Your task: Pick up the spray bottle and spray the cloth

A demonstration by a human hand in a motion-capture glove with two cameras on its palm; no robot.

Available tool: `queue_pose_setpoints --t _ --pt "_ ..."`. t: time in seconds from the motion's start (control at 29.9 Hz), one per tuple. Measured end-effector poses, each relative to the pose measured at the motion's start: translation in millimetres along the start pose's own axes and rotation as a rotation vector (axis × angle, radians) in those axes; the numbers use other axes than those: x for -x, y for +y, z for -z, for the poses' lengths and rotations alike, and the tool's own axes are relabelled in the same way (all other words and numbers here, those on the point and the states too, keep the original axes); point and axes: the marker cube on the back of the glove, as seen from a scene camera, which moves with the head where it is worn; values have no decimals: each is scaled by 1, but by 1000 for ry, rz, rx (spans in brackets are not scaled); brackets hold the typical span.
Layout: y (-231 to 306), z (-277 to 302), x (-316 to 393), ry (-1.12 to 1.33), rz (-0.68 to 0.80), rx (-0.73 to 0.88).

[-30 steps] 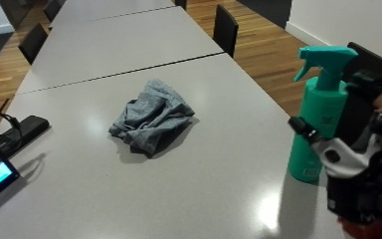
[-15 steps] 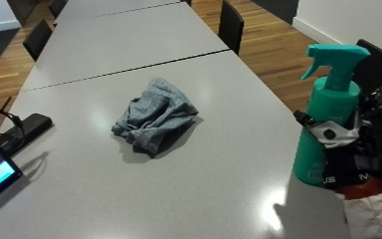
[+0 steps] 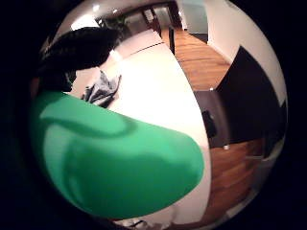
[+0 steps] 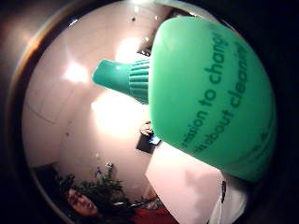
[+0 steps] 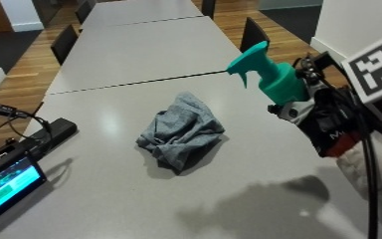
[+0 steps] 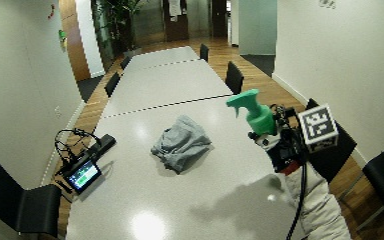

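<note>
A green spray bottle (image 5: 270,74) hangs in the air over the table's right side, tilted, its nozzle aimed left toward the cloth. My gloved right hand (image 5: 327,122) grips its body from behind. The crumpled grey cloth (image 5: 181,132) lies on the grey table (image 5: 111,199) a little left of and below the nozzle. In the wide view the bottle (image 6: 253,111) and cloth (image 6: 181,143) stand the same way. The bottle's green body (image 3: 115,163) fills the little finger side palm view, with the cloth (image 3: 102,89) beyond it. The bottle's neck and printed body (image 4: 205,88) fill the thumb side view.
A small lit screen (image 5: 5,186) and a black power strip (image 5: 48,134) with cables sit at the table's left edge. Black chairs (image 5: 254,35) line both sides. A second table (image 5: 138,45) butts against the far end.
The bottle has left the table: my hand has lifted it and tipped it so the nozzle points at the cloth. The outside camera has shifted too.
</note>
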Motion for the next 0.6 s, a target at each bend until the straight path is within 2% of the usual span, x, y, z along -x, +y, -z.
queue_pose_setpoints --t 0.13,0.27,0.47,0.6 --pt "-34 -12 13 406 59 134" --pt "-47 -15 9 678 85 160" --pt "-48 -16 -1 846 86 206" --pt "-45 -19 0 791 79 215"
